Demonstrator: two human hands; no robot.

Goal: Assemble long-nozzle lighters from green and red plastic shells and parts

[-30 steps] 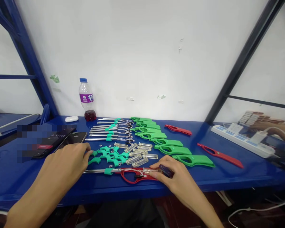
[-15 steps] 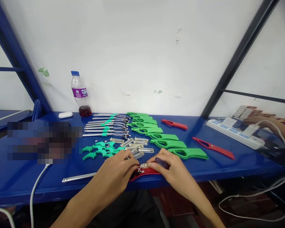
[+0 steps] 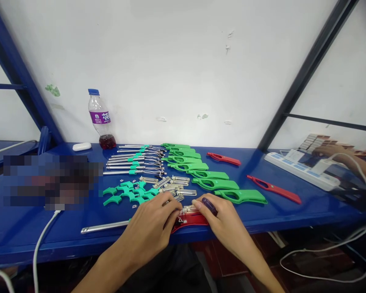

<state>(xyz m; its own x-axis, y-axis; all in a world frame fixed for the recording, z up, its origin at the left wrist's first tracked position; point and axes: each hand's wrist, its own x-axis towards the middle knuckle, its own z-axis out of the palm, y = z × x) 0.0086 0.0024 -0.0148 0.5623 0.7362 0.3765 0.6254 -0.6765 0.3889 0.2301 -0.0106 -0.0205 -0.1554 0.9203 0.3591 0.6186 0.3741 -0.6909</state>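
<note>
My left hand (image 3: pixel 154 217) is closed, its thumb and index finger pinching at the left end of a red lighter casing (image 3: pixel 195 219) at the table's front edge. White wire and a small black part show in the casing beside those fingers. A clear plastic fuel tank (image 3: pixel 189 208) lies along the casing's upper side. My right hand (image 3: pixel 222 213) closes around a dark purple tool handle (image 3: pixel 210 206), its tip hidden, while the thumb and index finger press on the tank's right end. A silver lighter tube (image 3: pixel 105 226) reaches out left from under my left hand.
Behind my hands lie teal triggers (image 3: pixel 111 199), loose clear tanks (image 3: pixel 186 192), silver tubes with wires (image 3: pixel 122 167) and green casings (image 3: pixel 244 196). Red casings (image 3: pixel 274 189), a power strip (image 3: pixel 301 171) and another person's arm (image 3: pixel 347 160) are at right. A bottle (image 3: pixel 100 122) stands back left.
The clear tank and my left fingertips have shifted slightly right. More of the red casing's inside shows between my hands, and my right thumb has lifted a little. The view has moved slightly.
</note>
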